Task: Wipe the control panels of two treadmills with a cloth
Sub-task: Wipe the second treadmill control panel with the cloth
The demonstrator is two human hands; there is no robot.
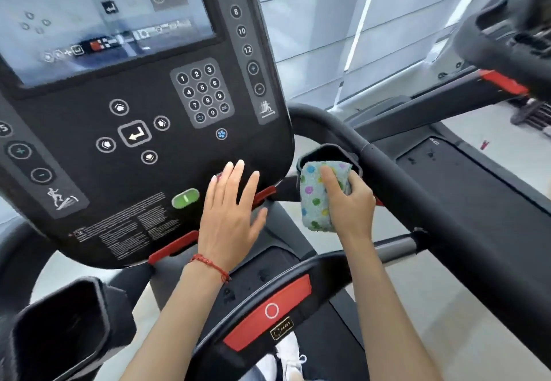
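A black treadmill control panel (143, 130) fills the upper left, with a touchscreen, a number keypad, arrow buttons and a green start button (185, 198). My left hand (231, 216) lies flat and open on the panel's lower right corner, a red string on its wrist. My right hand (348, 198) grips a folded light-blue cloth with coloured dots (316, 198), held just right of the panel, in front of a black cup holder (328, 154). A second treadmill's console (507, 40) shows at the upper right edge, blurred.
A curved black handlebar (387, 168) runs right of the panel. A red stop bar (268, 312) crosses the lower handle in front of me. A second cup holder (59, 330) sits at lower left. The neighbouring treadmill's belt (477, 189) lies to the right; grey window blinds behind.
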